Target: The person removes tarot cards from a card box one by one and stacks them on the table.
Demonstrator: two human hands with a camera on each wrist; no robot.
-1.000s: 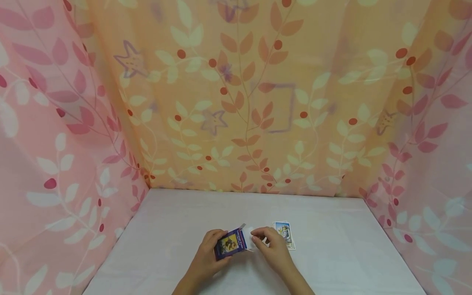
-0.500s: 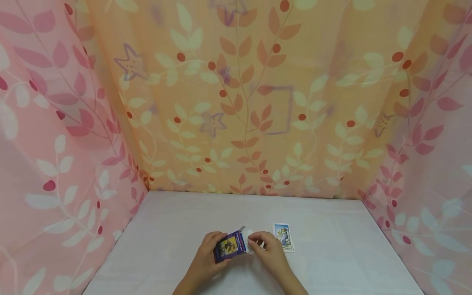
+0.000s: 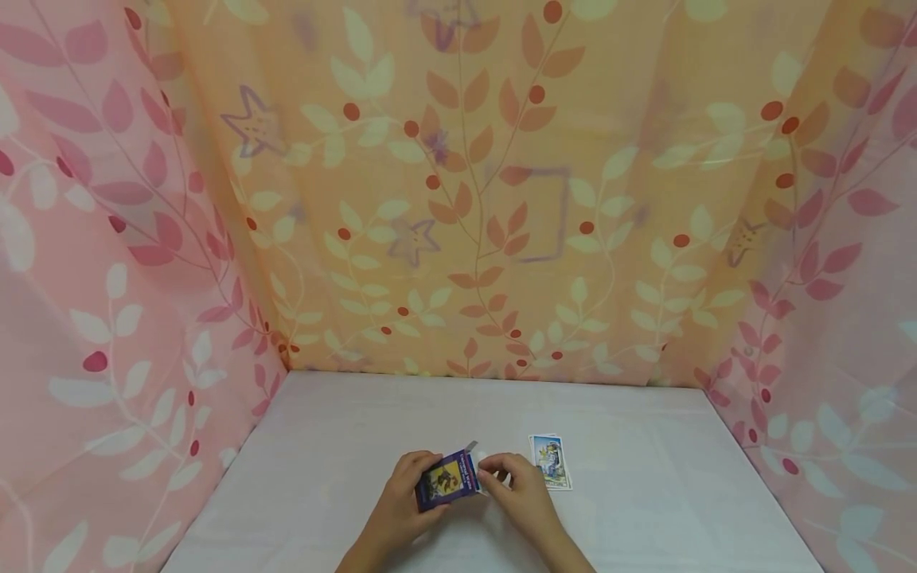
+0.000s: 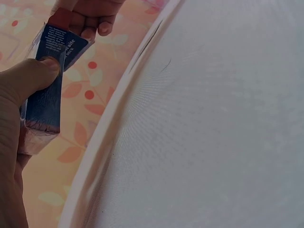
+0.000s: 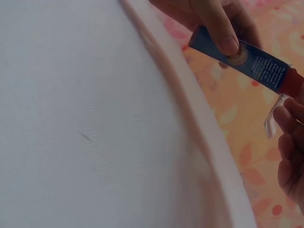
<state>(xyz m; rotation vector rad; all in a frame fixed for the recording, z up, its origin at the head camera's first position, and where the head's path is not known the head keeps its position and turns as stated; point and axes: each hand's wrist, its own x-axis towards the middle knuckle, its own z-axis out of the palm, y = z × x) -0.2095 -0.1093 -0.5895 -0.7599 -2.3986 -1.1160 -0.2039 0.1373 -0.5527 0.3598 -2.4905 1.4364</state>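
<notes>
My left hand (image 3: 403, 497) grips a small purple-blue card box (image 3: 446, 481), thumb along one narrow side and fingers round the opposite one. A yellow picture is on the box's front, and its open end points right, with a small side flap (image 3: 471, 445) sticking out. At that end, my right hand (image 3: 524, 492) pinches the box's end flap between thumb and index finger, largely hiding it. In the right wrist view a red flap (image 5: 291, 82) shows beside the right fingers (image 5: 287, 147). A stack of picture cards (image 3: 550, 460) lies face up just beyond the right hand.
A white-covered table (image 3: 344, 430) lies under both hands. An orange leaf-patterned curtain (image 3: 458, 263) hangs behind its far edge, and pink patterned curtains (image 3: 122, 318) stand along the left and right sides.
The right hand has moved slightly left, closer to the box's end, and less of the white flap shows. The left hand and box have barely moved; the cards stay put.
</notes>
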